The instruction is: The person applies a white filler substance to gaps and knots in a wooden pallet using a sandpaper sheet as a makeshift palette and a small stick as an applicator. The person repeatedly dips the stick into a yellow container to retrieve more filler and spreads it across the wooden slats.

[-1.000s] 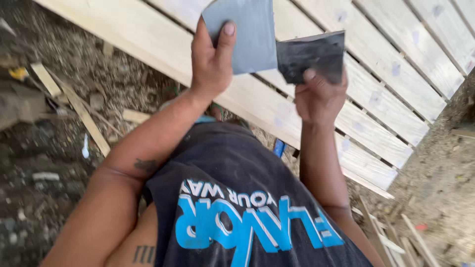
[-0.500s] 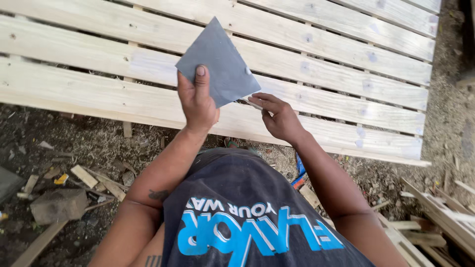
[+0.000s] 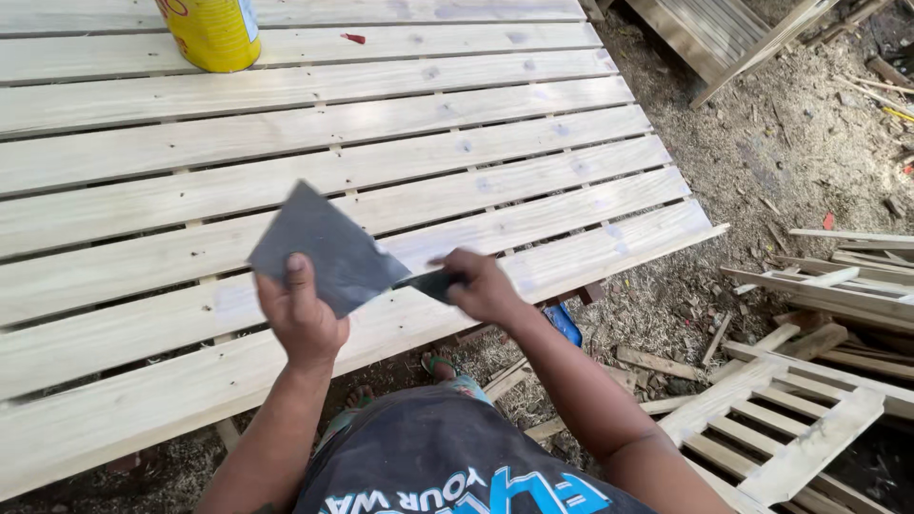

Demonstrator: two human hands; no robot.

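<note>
Head view. Left hand (image 3: 303, 319) closed, thumb on top, pinching lower edge of grey sheet (image 3: 324, 246). Sheet held flat, tilted, raised above pale wooden slat panel (image 3: 495, 143). Right hand (image 3: 484, 286) closed around small dark piece (image 3: 430, 283), blurred; what piece is, cannot tell. Dark piece touches right corner of grey sheet. Both hands held over near edge of panel. Yellow can (image 3: 211, 33) stands on far slats, well apart from hands. Smaller slat frame (image 3: 790, 419) lies on dirt ground at right.
</note>
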